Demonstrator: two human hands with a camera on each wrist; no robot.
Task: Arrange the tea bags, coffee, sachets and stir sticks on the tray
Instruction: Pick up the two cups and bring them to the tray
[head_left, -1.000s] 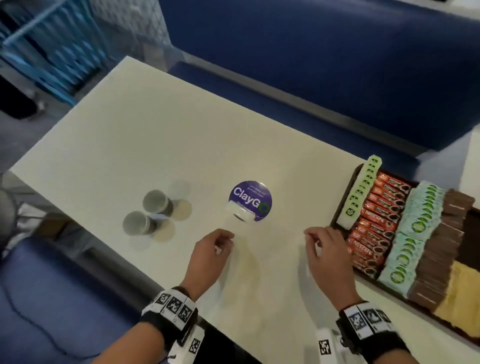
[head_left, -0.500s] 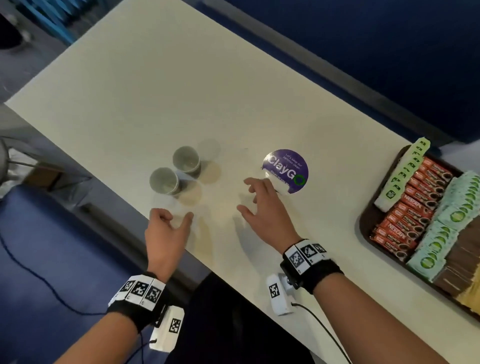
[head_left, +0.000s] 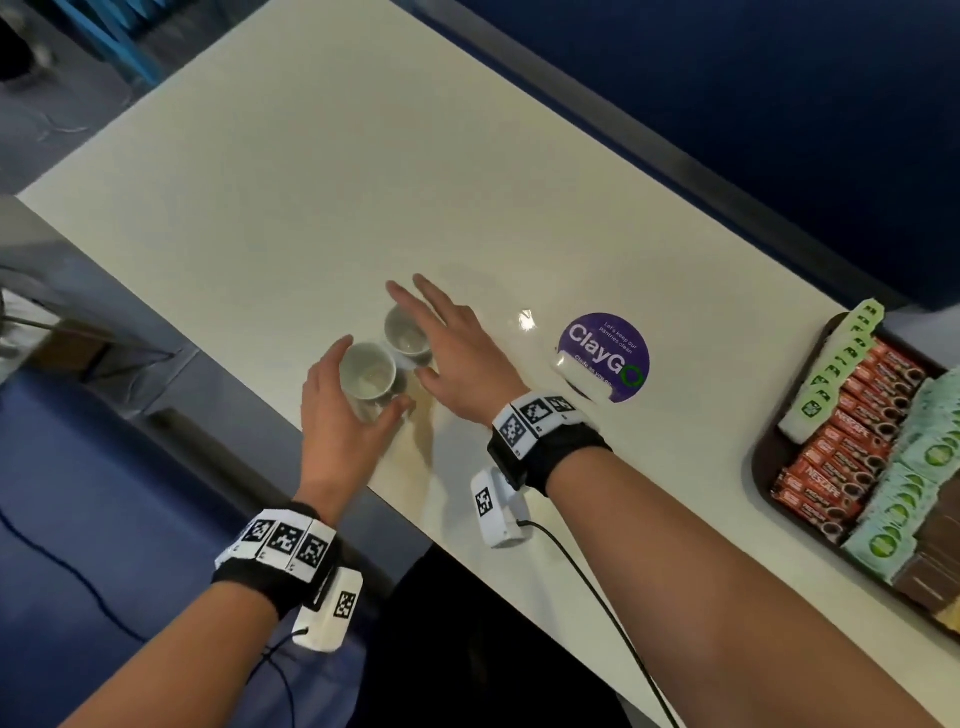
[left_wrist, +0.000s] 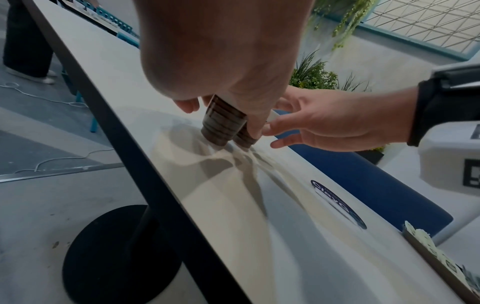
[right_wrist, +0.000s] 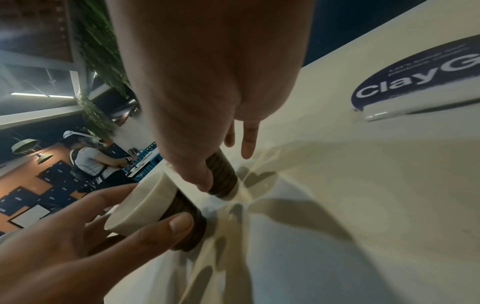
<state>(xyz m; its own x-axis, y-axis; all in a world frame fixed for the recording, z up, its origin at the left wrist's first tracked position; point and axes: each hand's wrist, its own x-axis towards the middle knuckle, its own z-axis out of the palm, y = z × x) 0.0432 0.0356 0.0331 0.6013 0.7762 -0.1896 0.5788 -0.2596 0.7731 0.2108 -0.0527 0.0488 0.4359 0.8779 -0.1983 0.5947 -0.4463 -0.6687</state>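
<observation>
Both hands, lately beside the dark brown tray (head_left: 766, 457) of red coffee sachets (head_left: 852, 436) and green tea bags (head_left: 932, 454), are brought to two white, brown-ribbed cups well apart from it. The nearer cup (head_left: 366, 376) is clasped by the curled left hand (head_left: 337, 421); the right hand (head_left: 460, 358), fingers straight, is spread over the farther cup (head_left: 405, 332). Their transfer is probably intended.

Your left hand (head_left: 336, 428) curls thumb and fingers round a cup (head_left: 367, 375). Your right hand (head_left: 461, 358) lies flat, fingers spread, forearm extended.
</observation>
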